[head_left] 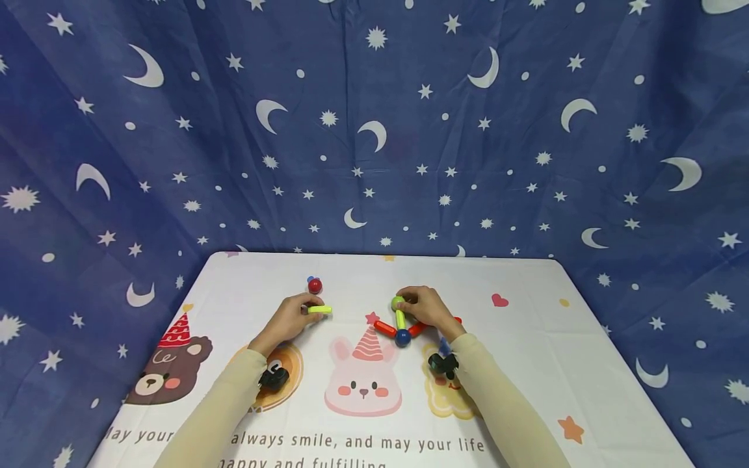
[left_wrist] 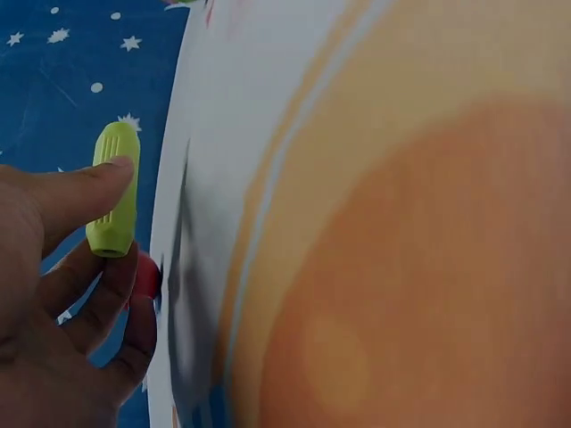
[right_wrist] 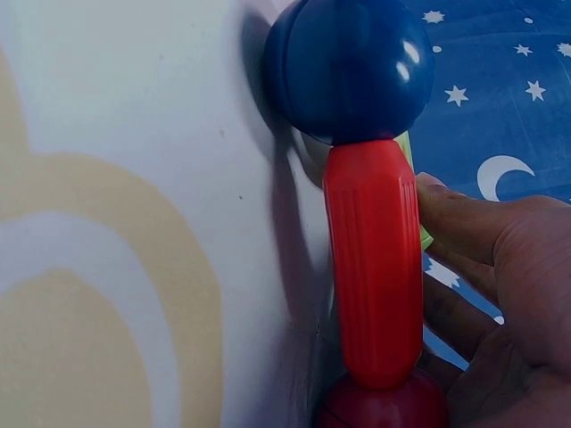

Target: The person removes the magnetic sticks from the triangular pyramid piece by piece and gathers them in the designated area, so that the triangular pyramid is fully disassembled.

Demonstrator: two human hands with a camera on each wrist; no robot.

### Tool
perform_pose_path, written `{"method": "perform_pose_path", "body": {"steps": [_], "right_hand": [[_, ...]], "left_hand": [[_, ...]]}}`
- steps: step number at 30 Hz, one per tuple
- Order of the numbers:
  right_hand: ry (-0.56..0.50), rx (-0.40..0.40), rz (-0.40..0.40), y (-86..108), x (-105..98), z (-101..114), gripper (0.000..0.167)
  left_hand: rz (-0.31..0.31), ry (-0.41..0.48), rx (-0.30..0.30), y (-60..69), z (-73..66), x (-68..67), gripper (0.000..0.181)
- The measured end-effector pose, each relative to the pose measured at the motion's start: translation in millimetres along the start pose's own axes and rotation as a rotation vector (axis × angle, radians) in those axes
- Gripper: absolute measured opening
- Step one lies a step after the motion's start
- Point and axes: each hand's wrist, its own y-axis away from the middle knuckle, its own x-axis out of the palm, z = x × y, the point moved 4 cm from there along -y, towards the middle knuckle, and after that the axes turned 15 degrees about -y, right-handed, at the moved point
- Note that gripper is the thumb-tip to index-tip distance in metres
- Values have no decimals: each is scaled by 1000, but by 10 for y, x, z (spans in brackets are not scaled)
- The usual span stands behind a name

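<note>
Fingers pinch: left hand (head_left: 295, 316), a stick (left_wrist: 123, 214) we see grooved in wrist view only; right hand (head_left: 430, 307), blue ball's (head_left: 402, 337) twelve-o'clock rod (head_left: 400, 319).

A passage is offered between the yellow-green rod (head_left: 320, 310) held by the left hand (head_left: 290, 317) and the leftmost red rod (head_left: 384, 329); beyond the left hand, the way is blocked by a red ball (head_left: 315, 286).

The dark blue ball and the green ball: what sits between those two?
A yellow-green stick spans the stretch from the dark blue ball to the green ball, as the head view shows.
</note>
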Motion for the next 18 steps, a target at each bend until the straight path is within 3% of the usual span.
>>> {"method": "perform_pose_path", "body": {"steps": [7,18], "right_hand": [[-3,14,-7,-12,3,-21,29],[6,13,-5,-17,10,-10,29]], "left_hand": [[2,-13,5,-19,128,-29,20],[36,-22,12,-70,204,-3,19]]}}
